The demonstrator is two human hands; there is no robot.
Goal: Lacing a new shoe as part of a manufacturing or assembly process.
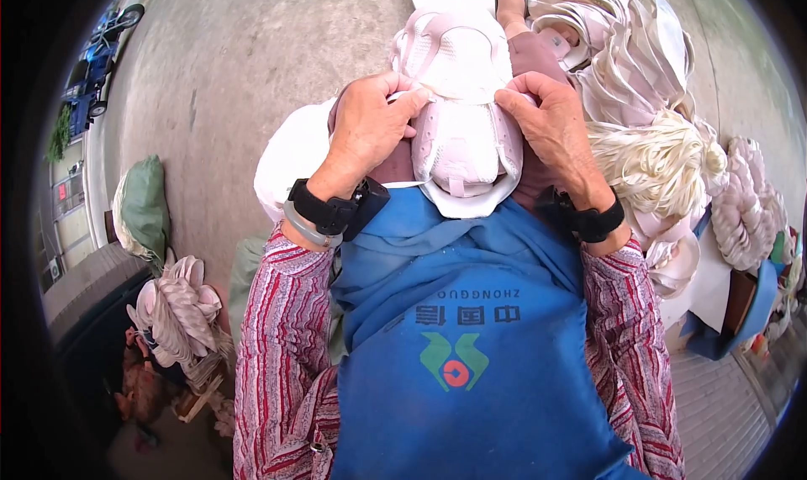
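Observation:
A pale pink-white shoe upper (458, 148) lies over my lap with its padded tongue and eyelet rows facing up. My left hand (377, 118) is closed in a pinch at the left side of its throat, on what looks like a white shoelace. At the opposite side my right hand (542, 110) pinches in the same way, thumb against forefinger. The fingers partly hide the lace. A thin white strip also runs out from the upper's left edge near my lap. Just beyond my fingertips sits another pale shoe part (454, 47), touching the first.
To the right lie a bundle of cream laces (660, 160) and stacked white uppers (635, 64). More uppers (744, 203) hang farther right. At the left are a green sack (145, 207) and another bundle of uppers (181, 303). A blue apron (462, 270) covers my lap.

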